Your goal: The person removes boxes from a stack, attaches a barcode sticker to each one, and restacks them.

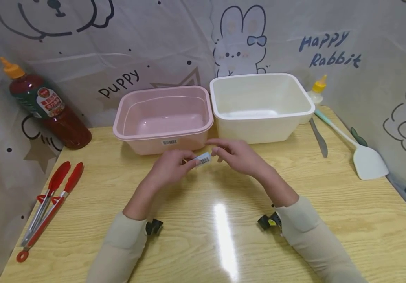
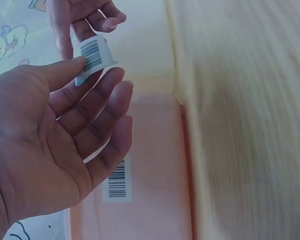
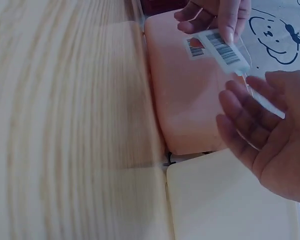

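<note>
While both hands meet above the middle of the worktop (image 1: 174, 220), a small white barcode label (image 1: 203, 159) sits between them, just in front of the two tubs. The left hand (image 1: 170, 167) pinches the label between thumb and fingertips; in the left wrist view its other fingers lie loosely spread, and the label (image 2: 92, 56) curls over the thumb tip. The right hand (image 1: 236, 154) touches the label's far end with its fingertips; in the right wrist view its fingers (image 3: 245, 120) are relaxed and slightly apart, and whether they actually grip the label (image 3: 221, 47) cannot be told.

Toward the back edge, the pink tub (image 1: 164, 118) stands left of centre, with a barcode sticker (image 1: 169, 142) on its near wall. Touching or just beside it on the right stands the white tub (image 1: 259, 106). Near the back left corner a red sauce bottle (image 1: 43, 104) with an orange cap leans against the backdrop. Red-tipped tongs (image 1: 48, 204) lie along the left edge. By the right edge lie a knife (image 1: 318, 138) and a white spatula (image 1: 360, 155), and a small yellow-capped bottle (image 1: 317, 91) stands behind the white tub at the back right corner.
</note>
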`<state>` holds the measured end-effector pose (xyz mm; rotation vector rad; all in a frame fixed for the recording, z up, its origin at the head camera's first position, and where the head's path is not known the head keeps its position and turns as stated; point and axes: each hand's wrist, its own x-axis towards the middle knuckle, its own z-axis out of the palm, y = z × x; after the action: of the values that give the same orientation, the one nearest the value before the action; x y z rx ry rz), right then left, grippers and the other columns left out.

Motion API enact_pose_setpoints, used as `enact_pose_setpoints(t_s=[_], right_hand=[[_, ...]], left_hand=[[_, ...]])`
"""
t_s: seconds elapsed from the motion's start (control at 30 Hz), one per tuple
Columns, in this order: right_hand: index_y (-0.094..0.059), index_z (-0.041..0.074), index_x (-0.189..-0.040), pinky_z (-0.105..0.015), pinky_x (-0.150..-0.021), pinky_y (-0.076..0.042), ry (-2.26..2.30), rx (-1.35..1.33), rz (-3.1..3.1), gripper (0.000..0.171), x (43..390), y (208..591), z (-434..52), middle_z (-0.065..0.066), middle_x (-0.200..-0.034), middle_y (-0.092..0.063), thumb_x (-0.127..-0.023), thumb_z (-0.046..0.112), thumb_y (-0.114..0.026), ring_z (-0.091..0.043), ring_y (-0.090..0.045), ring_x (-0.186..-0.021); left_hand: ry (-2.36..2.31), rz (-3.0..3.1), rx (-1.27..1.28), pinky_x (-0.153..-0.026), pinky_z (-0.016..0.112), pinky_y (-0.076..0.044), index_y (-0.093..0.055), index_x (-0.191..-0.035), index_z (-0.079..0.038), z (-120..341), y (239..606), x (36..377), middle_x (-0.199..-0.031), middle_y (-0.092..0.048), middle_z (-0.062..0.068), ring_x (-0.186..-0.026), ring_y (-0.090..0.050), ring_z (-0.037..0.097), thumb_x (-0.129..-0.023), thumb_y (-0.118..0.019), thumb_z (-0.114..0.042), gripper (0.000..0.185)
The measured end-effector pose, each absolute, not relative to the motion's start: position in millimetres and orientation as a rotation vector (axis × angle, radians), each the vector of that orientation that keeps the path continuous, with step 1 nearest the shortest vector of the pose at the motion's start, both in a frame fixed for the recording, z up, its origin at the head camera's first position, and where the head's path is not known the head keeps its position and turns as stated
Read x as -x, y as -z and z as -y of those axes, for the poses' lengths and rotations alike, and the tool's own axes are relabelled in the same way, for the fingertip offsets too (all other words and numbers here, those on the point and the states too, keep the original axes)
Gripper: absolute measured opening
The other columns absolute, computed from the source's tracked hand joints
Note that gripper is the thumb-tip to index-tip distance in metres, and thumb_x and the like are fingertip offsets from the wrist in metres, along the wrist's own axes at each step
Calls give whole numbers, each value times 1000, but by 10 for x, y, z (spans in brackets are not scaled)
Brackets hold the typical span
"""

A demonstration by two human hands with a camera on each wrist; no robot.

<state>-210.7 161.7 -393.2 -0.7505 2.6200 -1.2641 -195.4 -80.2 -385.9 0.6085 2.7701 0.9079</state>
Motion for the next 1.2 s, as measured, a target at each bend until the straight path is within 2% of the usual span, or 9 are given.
enact_pose_setpoints(t_s=[0.17,0.33,0.57,0.67,0.77,0.9,1.07,1.13,1.2], right_hand=[[-67,17,-133,-34,-73,-59,1365,797,-2564,32,2094,3915,-1609,-7,-111,-74,-102,23,-63,-32,-73,-92],[-72,15,-125,-35,-80,-61,1427,829,-2530,27,2088,3913,-1580,-6,-114,-74,-98,15,-67,-28,-74,-95],[-74,15,-112,-32,-77,-59,1468,788,-2557,17,2071,3977,-1522,-2,-107,-75,-96,20,-71,-24,-72,-89],[-73,14,-106,-32,-75,-57,1478,757,-2559,10,2064,3986,-1515,-2,-101,-75,-98,18,-69,-23,-69,-86],[-73,12,-104,-33,-73,-55,1479,704,-2571,10,2062,3969,-1525,-4,-96,-74,-100,17,-66,-25,-67,-85],[-73,11,-106,-34,-71,-54,1497,625,-2572,13,2069,3948,-1545,-6,-94,-74,-100,20,-65,-26,-68,-84],[-73,11,-108,-41,-74,-58,1529,609,-2557,15,2074,3946,-1532,-6,-96,-75,-101,21,-65,-19,-68,-83],[-73,11,-109,-46,-76,-59,1546,615,-2549,15,2073,3944,-1517,-6,-98,-75,-100,20,-65,-18,-69,-83],[-73,10,-110,-47,-77,-59,1552,616,-2555,15,2072,3944,-1507,-7,-99,-75,-100,18,-66,-18,-70,-83]], left_hand=[[-1066,-2673,-616,-54,27,-45,-75,-101,-15,791,3830,2002,-88,-69,5,-66,-56,15,-104,-57,-33,25],[-1103,-2647,-631,-56,27,-45,-74,-98,-12,776,3775,1991,-86,-70,5,-70,-59,16,-107,-52,-32,30],[-1151,-2637,-628,-54,26,-40,-72,-91,-14,741,3771,1957,-81,-68,3,-66,-54,16,-106,-53,-33,31],[-1187,-2615,-603,-56,27,-44,-72,-95,-15,732,3781,1942,-84,-68,3,-69,-58,19,-105,-55,-35,29],[-1257,-2582,-582,-62,29,-52,-71,-109,-14,726,3786,1935,-95,-71,5,-79,-67,26,-103,-61,-32,21],[-1379,-2545,-570,-70,34,-59,-65,-129,-12,726,3803,1943,-109,-72,7,-85,-71,27,-99,-68,-22,32],[-1519,-2490,-500,-74,47,-60,-70,-125,-13,739,3820,1944,-106,-76,8,-79,-71,25,-99,-66,-19,27],[-1565,-2466,-439,-71,46,-60,-73,-120,-13,745,3819,1938,-104,-77,8,-77,-72,29,-100,-65,-20,22],[-1594,-2461,-375,-67,39,-59,-74,-118,-13,752,3823,1936,-104,-77,8,-77,-73,31,-100,-65,-21,21]])
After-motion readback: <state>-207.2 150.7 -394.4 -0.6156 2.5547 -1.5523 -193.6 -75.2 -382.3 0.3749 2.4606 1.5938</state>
